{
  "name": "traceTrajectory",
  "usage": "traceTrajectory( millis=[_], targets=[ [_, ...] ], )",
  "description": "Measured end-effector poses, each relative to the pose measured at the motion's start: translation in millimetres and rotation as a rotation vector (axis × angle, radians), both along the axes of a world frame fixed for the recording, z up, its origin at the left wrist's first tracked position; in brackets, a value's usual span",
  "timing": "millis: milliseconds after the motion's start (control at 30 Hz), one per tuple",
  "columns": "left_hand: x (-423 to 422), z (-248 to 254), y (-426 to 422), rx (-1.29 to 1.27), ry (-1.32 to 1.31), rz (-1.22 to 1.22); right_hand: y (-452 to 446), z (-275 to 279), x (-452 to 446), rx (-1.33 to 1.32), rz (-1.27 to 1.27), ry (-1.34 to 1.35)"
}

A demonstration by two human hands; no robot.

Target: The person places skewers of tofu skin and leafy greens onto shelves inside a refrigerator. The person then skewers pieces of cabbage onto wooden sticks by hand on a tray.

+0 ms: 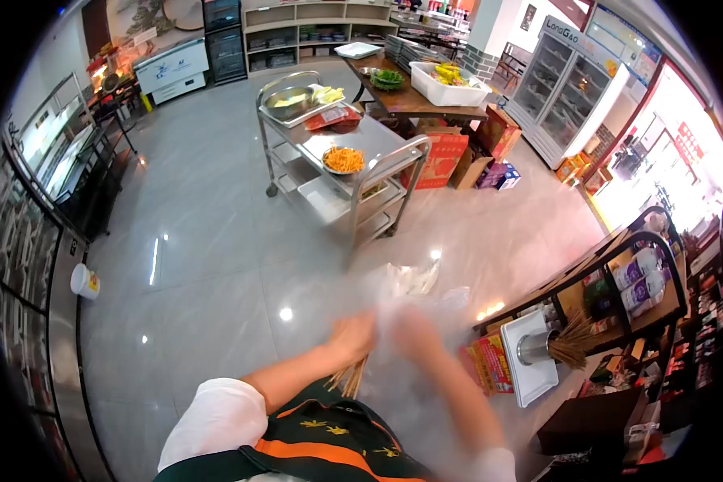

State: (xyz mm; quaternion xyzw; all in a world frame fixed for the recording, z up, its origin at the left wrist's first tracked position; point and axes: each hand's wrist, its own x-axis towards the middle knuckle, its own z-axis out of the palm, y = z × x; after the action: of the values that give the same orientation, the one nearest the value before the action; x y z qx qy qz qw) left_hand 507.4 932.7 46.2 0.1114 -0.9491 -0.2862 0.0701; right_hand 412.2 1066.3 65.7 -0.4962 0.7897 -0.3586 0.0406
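Observation:
My left hand [353, 331] is closed, with a bundle of thin wooden sticks [349, 377] showing just below it, above my dark apron. Beside it on the right, my right hand [414, 328] is smeared by motion, and its fingers cannot be made out. A hazy, see-through sheet or bag, blurred, spreads around both hands. Just beyond them is a whitish plastic bag [412, 278]; what it holds is unclear.
A metal trolley [309, 136] ahead carries a bowl of orange shreds [343, 159]. Behind it stands a wooden table [410, 98] with a white tub [450, 94]. At right, a white tray [530, 386] bears a metal cup of sticks [534, 348]. A white bucket [84, 282] stands left.

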Motion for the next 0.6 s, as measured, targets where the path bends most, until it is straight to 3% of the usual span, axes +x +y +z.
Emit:
traceTrajectory(
  millis=[67,167,233,300,367,400,467,500,567,600],
  targets=[
    [-27,8,-25,0.085,0.013,-0.008,-20,3,-25,0.077,-0.051,-0.033],
    [-64,18,-65,0.152,-0.092,-0.035,-46,7,-63,0.123,0.044,0.131],
    [-86,21,-87,0.102,0.108,-0.143,-57,18,-81,-0.047,-0.033,-0.121],
    [-100,37,-114,0.254,-0.116,-0.133,-58,41,-102,0.033,-0.049,0.159],
    [-110,60,-149,0.135,-0.318,-0.165,-42,62,-127,-0.082,-0.334,-0.161],
    [-112,46,-159,0.148,-0.319,-0.185,-40,58,-135,-0.068,-0.352,-0.158],
    [-121,8,-166,-0.006,0.124,-0.196,-36,44,-150,-0.251,-0.319,-0.501],
    [-130,-3,-162,0.010,0.121,-0.197,-39,46,-151,-0.237,-0.325,-0.503],
    [-154,-18,-158,0.069,0.594,-0.157,-55,50,-157,-0.371,-0.223,-0.702],
    [-164,-32,-157,0.070,0.595,-0.156,-53,48,-162,-0.350,-0.216,-0.778]
  ],
)
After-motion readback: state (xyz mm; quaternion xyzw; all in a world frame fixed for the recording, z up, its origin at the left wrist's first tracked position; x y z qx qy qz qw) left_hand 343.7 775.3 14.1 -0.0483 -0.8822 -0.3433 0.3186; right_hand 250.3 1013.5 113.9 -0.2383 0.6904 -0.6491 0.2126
